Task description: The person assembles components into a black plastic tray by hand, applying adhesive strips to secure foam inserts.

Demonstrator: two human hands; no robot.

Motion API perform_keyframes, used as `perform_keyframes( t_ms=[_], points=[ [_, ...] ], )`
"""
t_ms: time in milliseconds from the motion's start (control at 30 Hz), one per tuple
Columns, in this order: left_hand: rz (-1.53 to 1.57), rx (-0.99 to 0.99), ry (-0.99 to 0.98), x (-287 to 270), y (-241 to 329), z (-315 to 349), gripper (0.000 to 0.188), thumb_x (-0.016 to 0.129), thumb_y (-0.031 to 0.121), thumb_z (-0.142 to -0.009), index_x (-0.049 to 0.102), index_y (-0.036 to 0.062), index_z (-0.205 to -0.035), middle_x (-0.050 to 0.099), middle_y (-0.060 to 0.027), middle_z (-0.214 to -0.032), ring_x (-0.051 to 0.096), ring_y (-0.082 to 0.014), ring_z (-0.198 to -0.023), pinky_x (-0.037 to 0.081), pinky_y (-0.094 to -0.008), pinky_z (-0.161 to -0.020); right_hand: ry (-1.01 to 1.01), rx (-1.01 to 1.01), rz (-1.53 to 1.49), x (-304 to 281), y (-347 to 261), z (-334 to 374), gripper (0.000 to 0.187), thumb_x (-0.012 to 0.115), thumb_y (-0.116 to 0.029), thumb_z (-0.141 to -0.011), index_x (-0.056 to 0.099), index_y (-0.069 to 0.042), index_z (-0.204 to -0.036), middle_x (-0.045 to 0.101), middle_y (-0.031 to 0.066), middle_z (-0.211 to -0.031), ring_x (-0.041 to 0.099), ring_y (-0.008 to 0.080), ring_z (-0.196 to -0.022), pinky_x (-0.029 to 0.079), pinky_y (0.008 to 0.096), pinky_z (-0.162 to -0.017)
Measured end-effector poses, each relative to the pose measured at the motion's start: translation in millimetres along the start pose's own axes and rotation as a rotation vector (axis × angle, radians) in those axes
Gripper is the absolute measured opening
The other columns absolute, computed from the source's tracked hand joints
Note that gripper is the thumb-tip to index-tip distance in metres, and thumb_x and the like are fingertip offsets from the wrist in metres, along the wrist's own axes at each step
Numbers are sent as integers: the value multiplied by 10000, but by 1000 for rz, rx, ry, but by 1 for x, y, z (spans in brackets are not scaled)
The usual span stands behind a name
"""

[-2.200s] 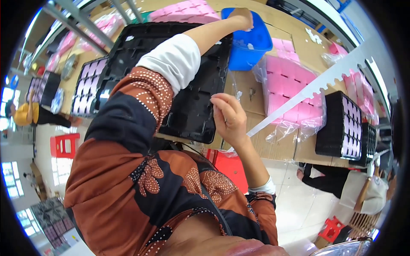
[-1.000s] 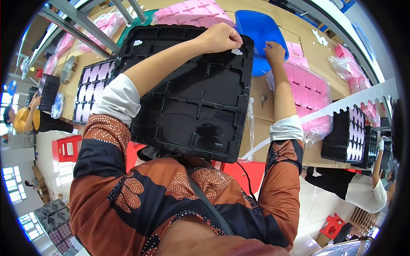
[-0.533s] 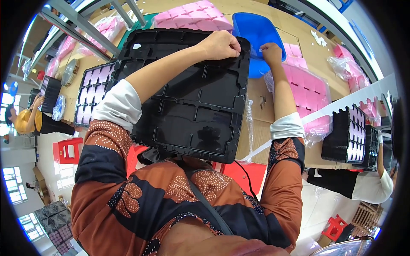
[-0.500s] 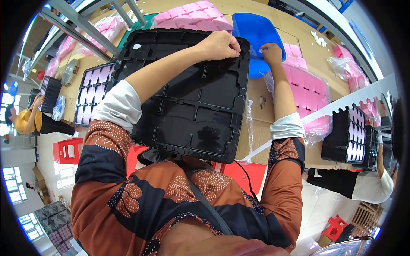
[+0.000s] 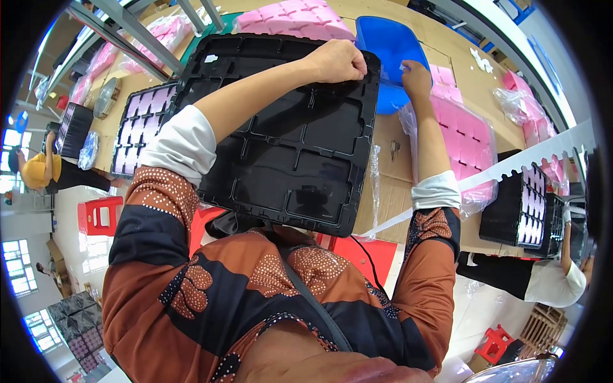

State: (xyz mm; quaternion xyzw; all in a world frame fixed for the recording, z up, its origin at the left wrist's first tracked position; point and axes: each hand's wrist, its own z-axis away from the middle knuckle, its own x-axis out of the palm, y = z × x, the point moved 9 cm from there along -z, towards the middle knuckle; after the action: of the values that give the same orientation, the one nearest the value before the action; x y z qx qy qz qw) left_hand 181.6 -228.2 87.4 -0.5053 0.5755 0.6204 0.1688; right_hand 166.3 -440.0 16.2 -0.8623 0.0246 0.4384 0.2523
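A large black plastic tray (image 5: 300,131) with moulded ridges and shallow compartments lies in front of me. Curled over its far right corner is my left hand (image 5: 337,62), fingers closed; whatever they grip there is hidden. Just right of that corner, above the blue plastic bin (image 5: 393,41), my right hand (image 5: 417,82) is closed in a pinch. A small whitish scrap (image 5: 403,66) shows at its fingertips, too small to name further. Another small white piece (image 5: 211,59) sits on the tray's far left part.
Pink foam sheets (image 5: 294,19) lie beyond the tray, and bagged pink foam (image 5: 463,131) lies to the right. Filled black trays (image 5: 142,131) stand at left. A metal frame (image 5: 137,38) rises far left. Two other people work at the sides, one in a yellow top (image 5: 39,171).
The whole view has shifted slightly. My left hand stays at the tray's far right corner and my right hand stays over the bin, the whitish scrap now showing more clearly.
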Motion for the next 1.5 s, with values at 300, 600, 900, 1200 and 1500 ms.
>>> perform_keyframes(
  t_ms=[300,600,900,1200,1500],
  points=[
    [-33,-45,15,-4,-8,2,206,640,181,-715,677,26,-846,661,-112,-775,634,-203,-749,476,-292,-717,-103,-125,195,15,-2,0,176,553,-143,-719,664,-45,-814,609,182,-891,581,343,-898,473,407,-799],
    [-62,-18,34,-4,-11,3,205,640,194,-714,683,30,-830,662,-107,-769,630,-198,-722,477,-286,-712,62,-127,81,-5,-9,7,153,592,-132,-712,692,-114,-827,622,170,-942,591,313,-891,479,396,-773],
    [-136,-175,11,4,-16,-5,156,682,174,-669,687,39,-748,652,-96,-675,627,-221,-641,489,-319,-663,258,75,-561,-37,-34,60,142,622,-146,-772,667,-39,-853,640,137,-780,624,217,-673,484,309,-625],
    [-439,-123,32,10,-16,-22,133,678,165,-653,689,47,-714,639,-163,-710,635,-294,-711,499,-354,-678,297,73,-876,-62,-85,107,114,598,-58,-814,634,3,-904,617,69,-813,581,109,-650,469,232,-602],
    [-378,-173,-96,8,-7,-16,242,648,125,-654,650,-29,-840,633,-213,-872,621,-333,-859,509,-391,-726,314,-33,-892,-67,-113,118,117,567,-19,-818,620,0,-920,598,66,-865,586,109,-688,469,221,-618]
  ],
)
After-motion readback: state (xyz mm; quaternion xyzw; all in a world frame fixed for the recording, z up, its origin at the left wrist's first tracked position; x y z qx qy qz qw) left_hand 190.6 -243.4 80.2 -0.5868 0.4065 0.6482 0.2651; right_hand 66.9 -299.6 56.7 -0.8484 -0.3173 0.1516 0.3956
